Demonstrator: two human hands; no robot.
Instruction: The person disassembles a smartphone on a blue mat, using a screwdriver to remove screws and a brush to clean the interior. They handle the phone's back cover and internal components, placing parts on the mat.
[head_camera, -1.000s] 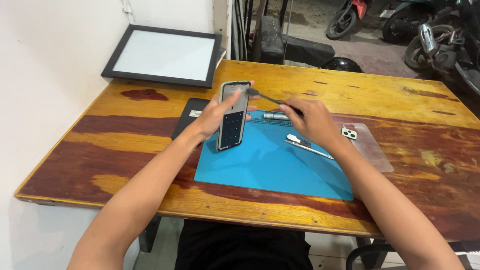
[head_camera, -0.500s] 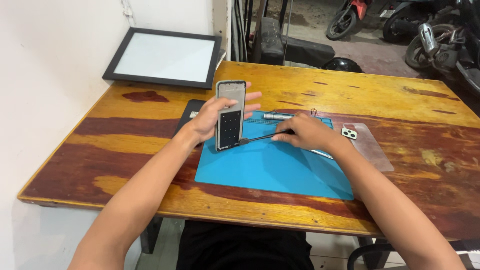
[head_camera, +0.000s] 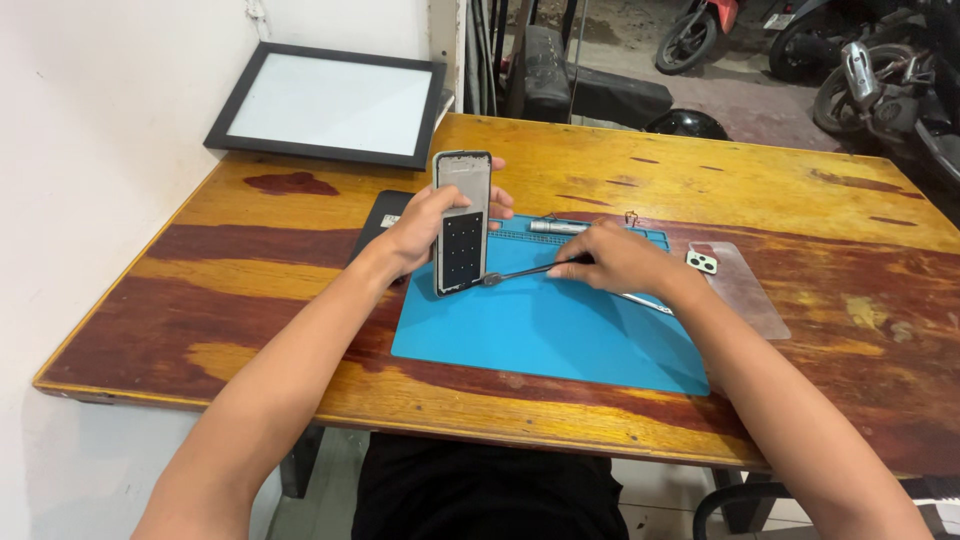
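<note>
My left hand (head_camera: 428, 226) holds an opened phone frame (head_camera: 462, 222) upright, its lower end resting on the blue work mat (head_camera: 540, 330). The frame's upper part is pale and its lower part is dark with small dots. My right hand (head_camera: 620, 258) grips a thin black tool (head_camera: 525, 272) whose tip touches the bottom edge of the phone frame. Both forearms reach in from the near edge of the wooden table (head_camera: 700, 180).
A silver pen-like tool (head_camera: 558, 227) lies at the mat's far edge. A clear phone case (head_camera: 738, 286) lies right of the mat. A dark flat panel (head_camera: 378, 228) sits left of the mat, a framed white board (head_camera: 330, 103) leans on the wall, and motorbikes (head_camera: 880, 70) stand beyond.
My right hand brought the black tool down from the phone frame's top to its bottom edge. My left hand stood the frame more upright on the mat.
</note>
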